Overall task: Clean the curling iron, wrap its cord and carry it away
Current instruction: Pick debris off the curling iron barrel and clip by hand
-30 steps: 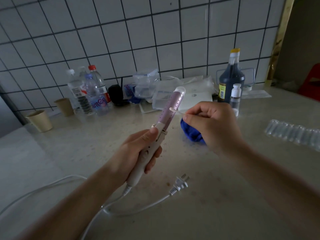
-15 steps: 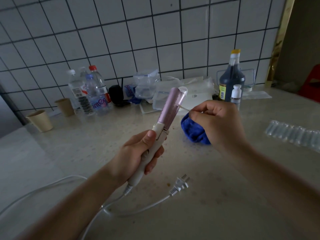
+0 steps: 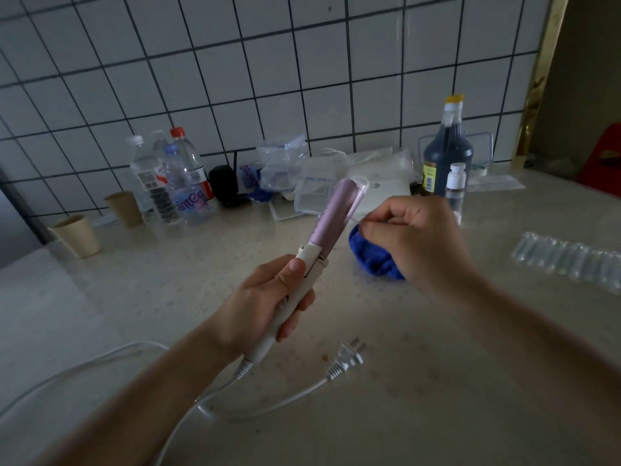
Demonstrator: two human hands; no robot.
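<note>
My left hand (image 3: 265, 304) grips the white handle of the curling iron (image 3: 336, 216). Fingers are wrapped round it, thumb lying flat on the clamp lever. The iron is held up over the middle of the worktop (image 3: 437, 381), its pink barrel tilted up and away toward the back wall.

My right hand (image 3: 413, 237) is just beside the barrel's right side. Its fingers are curled, thumb tip pressed to forefinger tip. I can't tell whether anything is pinched there.

The cord (image 3: 289, 396) runs from the handle's base down onto the worktop near the front edge and loops off to the left edge. Its plug (image 3: 346, 359) lies flat, prongs pointing away.

A blue cloth (image 3: 373, 260) sits bunched on the worktop, partly hidden by my right hand.

Along the back edge:
- two paper cups (image 3: 79, 235) at the left
- water bottles (image 3: 188, 183)
- a clear plastic box (image 3: 312, 186)
- a dark bottle (image 3: 447, 153) with a yellow cap
- a small white-capped bottle (image 3: 456, 183) in front of the dark bottle

A strip of clear vials (image 3: 571, 260) lies at the right edge.
</note>
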